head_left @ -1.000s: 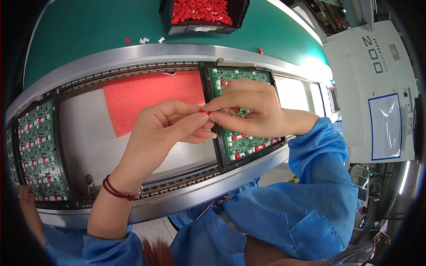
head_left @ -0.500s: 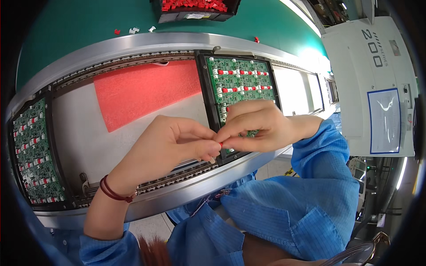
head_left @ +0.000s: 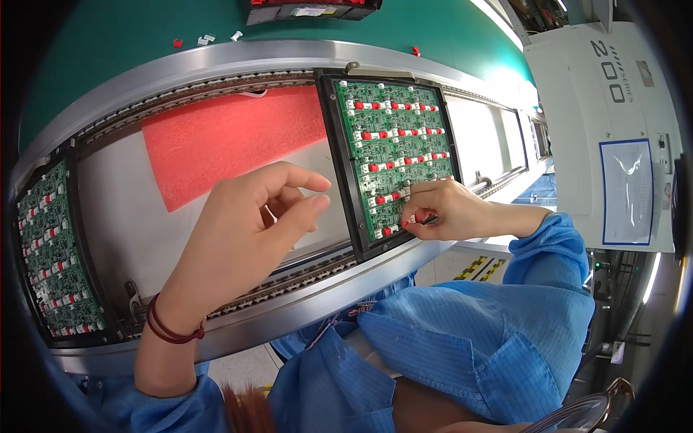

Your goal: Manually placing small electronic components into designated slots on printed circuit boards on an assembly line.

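My right hand (head_left: 442, 209) is over the near right corner of a green circuit board panel (head_left: 382, 121) set in a black frame (head_left: 348, 184). Its thumb and fingertips pinch a small red plastic piece (head_left: 405, 224) close to the board, partly hidden by the fingers. Rows of red and white connectors (head_left: 377, 167) cover the panel. Left of that frame, my left hand (head_left: 263, 209) hangs over the conveyor, thumb and index finger apart with nothing between them. Its other fingers curl inward, and the palm is hidden.
A second framed board panel (head_left: 54, 245) lies at the far left. Between the frames is a pink foam sheet (head_left: 231, 141). Beyond the metal rail (head_left: 216, 56), a black bin (head_left: 317, 10) and loose red and white pieces (head_left: 206, 40) rest on the green surface. A white machine (head_left: 603, 94) stands right.
My hands were together at the fingertips over the frame's left edge. Now they are apart: the right has moved right, down to the board, and the left has drawn back left and opened.
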Action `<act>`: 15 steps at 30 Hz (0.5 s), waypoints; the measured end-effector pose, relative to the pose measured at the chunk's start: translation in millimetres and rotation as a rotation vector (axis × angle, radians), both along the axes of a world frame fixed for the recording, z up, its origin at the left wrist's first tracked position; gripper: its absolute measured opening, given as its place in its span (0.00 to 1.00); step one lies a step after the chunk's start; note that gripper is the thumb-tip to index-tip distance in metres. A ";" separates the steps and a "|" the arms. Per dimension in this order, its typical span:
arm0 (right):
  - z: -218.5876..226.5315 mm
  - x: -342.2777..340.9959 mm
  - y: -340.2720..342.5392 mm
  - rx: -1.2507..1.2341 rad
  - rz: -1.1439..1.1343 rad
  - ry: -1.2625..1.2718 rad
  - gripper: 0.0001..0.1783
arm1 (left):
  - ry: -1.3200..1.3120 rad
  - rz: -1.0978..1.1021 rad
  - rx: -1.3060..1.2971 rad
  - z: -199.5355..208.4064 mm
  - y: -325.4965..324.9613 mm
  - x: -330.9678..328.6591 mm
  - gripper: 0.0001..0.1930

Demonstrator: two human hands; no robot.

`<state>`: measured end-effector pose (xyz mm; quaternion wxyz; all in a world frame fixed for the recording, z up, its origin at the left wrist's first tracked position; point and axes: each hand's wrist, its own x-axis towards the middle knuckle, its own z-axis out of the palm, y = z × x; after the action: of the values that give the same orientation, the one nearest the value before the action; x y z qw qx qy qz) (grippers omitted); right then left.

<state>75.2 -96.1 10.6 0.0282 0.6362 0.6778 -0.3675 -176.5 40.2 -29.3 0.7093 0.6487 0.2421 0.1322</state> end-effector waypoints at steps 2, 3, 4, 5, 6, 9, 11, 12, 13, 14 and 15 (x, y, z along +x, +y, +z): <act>-0.9 -1.0 -2.0 0.051 0.018 -0.017 0.04 | -0.024 0.033 -0.008 -4.5 -3.0 -0.3 0.09; -2.9 -1.1 -2.8 0.052 0.017 -0.018 0.04 | -0.048 0.072 -0.014 -6.5 -3.8 -0.5 0.09; -5.7 -0.8 -4.0 0.075 0.037 -0.028 0.03 | -0.049 0.070 -0.013 -7.6 -3.8 -1.2 0.09; -7.7 -0.6 -5.1 0.099 0.056 -0.037 0.03 | -0.048 0.060 -0.004 -8.5 -3.8 -1.8 0.09; -8.6 -1.0 -5.9 0.098 0.056 -0.038 0.03 | -0.047 0.051 0.003 -9.2 -4.1 -2.7 0.09; -9.1 -2.0 -7.9 0.115 0.066 -0.050 0.03 | -0.002 0.005 -0.017 -4.5 -1.0 -4.7 0.08; -7.8 -3.5 -9.0 0.130 0.073 -0.064 0.04 | 0.004 0.008 -0.023 -4.9 -0.3 -5.3 0.08; -8.6 -3.4 -9.9 0.129 0.072 -0.063 0.04 | 0.010 0.012 -0.026 -5.0 0.0 -5.4 0.08; -10.1 -2.9 -11.1 0.159 0.089 -0.065 0.04 | 0.011 0.012 -0.027 -5.2 0.0 -5.4 0.08; -10.8 -2.8 -12.1 0.190 0.105 -0.066 0.04 | 0.007 0.019 -0.027 -5.7 -0.1 -5.4 0.08; -10.4 -2.8 -12.5 0.188 0.105 -0.065 0.04 | 0.004 0.026 -0.028 -6.7 0.0 -5.4 0.08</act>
<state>72.4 -108.7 0.1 0.0094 0.6110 0.7406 -0.2794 -181.9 40.2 -36.0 0.7160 0.6358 0.2537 0.1368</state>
